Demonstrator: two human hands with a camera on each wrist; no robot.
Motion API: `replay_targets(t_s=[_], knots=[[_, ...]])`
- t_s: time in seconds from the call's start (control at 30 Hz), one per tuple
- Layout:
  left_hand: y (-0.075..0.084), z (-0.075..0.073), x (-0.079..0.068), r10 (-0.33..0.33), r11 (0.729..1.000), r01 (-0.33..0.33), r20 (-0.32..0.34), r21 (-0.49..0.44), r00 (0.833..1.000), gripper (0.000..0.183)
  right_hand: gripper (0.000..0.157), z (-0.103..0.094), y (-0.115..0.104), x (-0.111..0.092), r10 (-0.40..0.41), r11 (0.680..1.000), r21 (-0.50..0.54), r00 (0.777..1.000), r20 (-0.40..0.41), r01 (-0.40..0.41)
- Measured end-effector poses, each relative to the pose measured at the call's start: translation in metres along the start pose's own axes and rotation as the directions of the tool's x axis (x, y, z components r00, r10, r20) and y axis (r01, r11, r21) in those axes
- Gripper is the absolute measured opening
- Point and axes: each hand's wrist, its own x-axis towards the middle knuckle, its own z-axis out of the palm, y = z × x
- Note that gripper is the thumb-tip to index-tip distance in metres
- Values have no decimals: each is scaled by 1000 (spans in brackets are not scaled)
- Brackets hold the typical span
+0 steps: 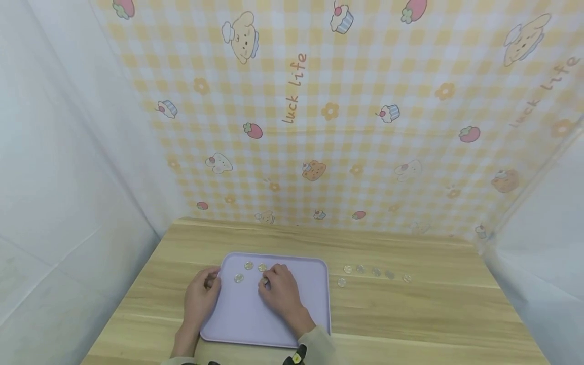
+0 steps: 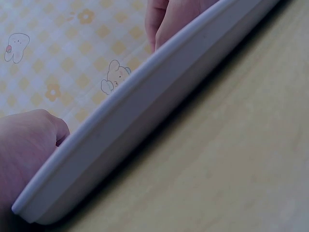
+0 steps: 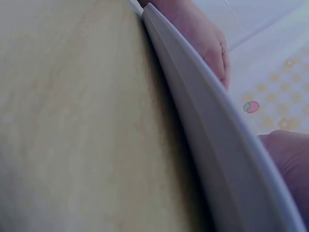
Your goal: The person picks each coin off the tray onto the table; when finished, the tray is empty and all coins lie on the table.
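Note:
My left hand (image 1: pixel 201 296) rests along the left edge of the lavender tray (image 1: pixel 242 324), its fingers loosely bent and fingertips right at the rim. Above the middle of the tray, my right hand (image 1: pixel 284 291) pinches a coin (image 1: pixel 266 280) between thumb and fingers; most of it is hidden by them. Three more coins lie flat on the tray: one coin (image 1: pixel 239 278) nearest my left hand, another coin (image 1: pixel 248 265) toward the back, and a third coin (image 1: pixel 262 267) just beyond my right fingertips. The wrist views show mainly the tray's outer wall (image 2: pixel 135 116), which hides parts of both hands.
To the right of the tray, several coins lie on the wooden table, from a near coin (image 1: pixel 341 283) to the far-right coin (image 1: pixel 407 278). A checked, cartoon-printed backdrop (image 1: pixel 292 152) rises behind the table. White sheets (image 1: pixel 68 203) hang at both sides.

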Motion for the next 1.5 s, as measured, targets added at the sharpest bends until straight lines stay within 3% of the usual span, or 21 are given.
replay_targets(t_s=[0.43, 0.63, 0.87, 1.03, 1.2, 1.5], knots=[[0, 0, 0, -1, 1000, 0, -3, -10, 1000, 28, 7, 6, 4, 0, -82, 996, 19, 985, -150, 86], [-1, 0, -1, -13, 1000, 14, 4, -8, 1000, 29, 6, 4, 3, -1, -132, 989, 54, 981, -144, 141], [0, -1, -3, -22, 1000, 22, 11, -1, 1000, 29, 8, 4, 1, -2, -135, 981, 124, 983, -125, 150], [1, -1, -3, -21, 1000, 21, 9, -4, 1000, 29, 11, 3, 1, -2, -217, 958, 169, 971, -104, 233], [2, -1, -2, -18, 1000, 18, 10, 5, 1000, 29, 12, 3, 1, -1, -258, 941, 189, 957, -135, 280], [1, -2, -1, -11, 1000, 11, -1, 3, 1000, 28, 13, -2, -1, 4, -258, 938, 183, 945, -202, 295]])
